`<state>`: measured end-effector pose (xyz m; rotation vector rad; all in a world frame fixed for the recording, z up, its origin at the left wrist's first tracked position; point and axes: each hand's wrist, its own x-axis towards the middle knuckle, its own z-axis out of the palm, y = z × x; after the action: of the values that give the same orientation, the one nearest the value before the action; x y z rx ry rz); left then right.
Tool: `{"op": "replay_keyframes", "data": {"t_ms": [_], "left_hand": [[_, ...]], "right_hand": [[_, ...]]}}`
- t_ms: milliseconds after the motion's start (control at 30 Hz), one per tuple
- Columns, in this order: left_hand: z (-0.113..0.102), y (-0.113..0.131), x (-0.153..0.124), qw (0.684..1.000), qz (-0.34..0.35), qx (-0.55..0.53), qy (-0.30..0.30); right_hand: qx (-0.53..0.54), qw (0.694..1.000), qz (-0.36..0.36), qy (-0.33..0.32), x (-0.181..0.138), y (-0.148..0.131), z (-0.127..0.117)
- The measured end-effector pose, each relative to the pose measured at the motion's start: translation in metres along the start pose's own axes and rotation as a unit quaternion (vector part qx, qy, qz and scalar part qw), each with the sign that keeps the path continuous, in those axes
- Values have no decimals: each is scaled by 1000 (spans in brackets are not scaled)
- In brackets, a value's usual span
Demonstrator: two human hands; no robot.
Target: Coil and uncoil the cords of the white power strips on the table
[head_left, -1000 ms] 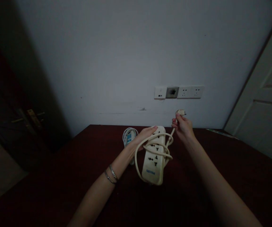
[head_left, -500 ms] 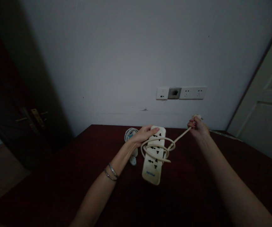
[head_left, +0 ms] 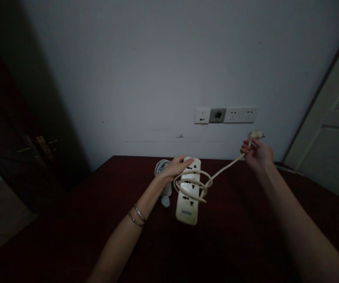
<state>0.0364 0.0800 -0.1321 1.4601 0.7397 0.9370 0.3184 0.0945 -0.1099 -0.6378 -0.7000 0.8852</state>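
My left hand [head_left: 175, 168] grips the upper end of a white power strip [head_left: 187, 216], its thumb on the socket face. The strip is held tilted over the dark red table. Loose loops of its cream cord [head_left: 209, 177] wrap around its middle. From there the cord runs up to the right, to my right hand [head_left: 257, 153], whose fingers are closed on it just below the plug [head_left: 254, 135]. The plug's pins point right, near the wall. Behind my left wrist lies a second bundle of white cable [head_left: 161, 166] with a plug-like end [head_left: 165, 201], partly hidden.
On the wall above the table [head_left: 122, 173] is a row of plates: a small port plate [head_left: 202, 116], a grey plate [head_left: 217, 115] and white sockets [head_left: 240, 115]. A dark door with a handle [head_left: 24, 149] stands left, a pale panelled door [head_left: 334, 149] right.
My right hand has moved right and slightly up with the plug, drawing the cord out longer. The power strip in my left hand has shifted slightly left.
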Motion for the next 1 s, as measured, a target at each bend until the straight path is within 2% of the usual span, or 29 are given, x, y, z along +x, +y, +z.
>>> {"op": "replay_keyframes", "data": {"t_ms": [67,133,200,267,333,400,467,500,567,700,800,867,1000], "left_hand": [[-4,-9,8,999,-10,-8,38],[-9,-20,16,997,-8,-3,74],[-14,-30,23,995,4,15,102],[-18,-38,29,992,14,24,122],[-21,-43,32,990,18,8,139],[-24,-46,34,987,19,-24,161],[-26,-45,34,982,19,-50,182],[-27,-44,34,981,19,-62,185],[-28,-41,33,979,14,-91,180],[-28,-33,32,972,-10,-149,183],[-28,-35,35,964,-18,-177,199],[-29,-39,37,956,-26,-199,212],[-28,-45,38,944,-49,-226,235]], "right_hand": [[-7,1000,-25,-15,-14,-21,11],[-65,993,-62,-80,-32,-40,22],[-142,973,-112,-144,-52,-54,29],[-252,937,-135,-202,-73,-63,35],[-387,869,-123,-282,-95,-68,41],[-495,763,-95,-405,-115,-69,51],[-553,659,-70,-505,-129,-64,60],[-575,622,-64,-528,-133,-60,63],[-619,577,-66,-529,-136,-48,64],[-697,526,-65,-483,-129,-20,50],[-722,504,-80,-468,-125,-8,39],[-724,505,-96,-460,-124,-5,37],[-714,534,-110,-440,-126,-1,38]]}}
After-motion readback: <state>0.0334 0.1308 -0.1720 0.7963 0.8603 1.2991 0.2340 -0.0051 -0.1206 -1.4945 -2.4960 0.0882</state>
